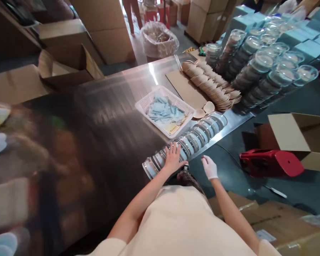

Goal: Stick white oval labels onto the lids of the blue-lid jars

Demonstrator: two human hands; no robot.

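Long steel table (138, 76) in a packing room, boxes all round, left half smeared by motion blur. Nearest, left hand (173, 156) bare, forearm stretched forward from a cream sleeve, palm down, fingers spread flat on a row of clear lidded containers (188, 142); nothing pinched. Right hand (209, 167) gloved in white, raised just off the table's edge beside that row, fingers loosely curled, holding nothing, touching nothing. Row lying on its side along the near edge of the table, round transparent pieces nested one behind another like a tube, running from under the left palm up toward a white basket (149, 100). Basket just beyond the row, filled with small pale blue packets (164, 112). Farther along, overlapping wooden spoons (212, 87) fanned across brown card, two loose ones near the basket. Beyond them, leaning stacks of clear tubs (258, 67) with dark contents. Off the table to the right, red stool (269, 163) lying on the dark floor beside an open cardboard box (296, 137). Far back, plastic-lined bin (158, 39) in the aisle.
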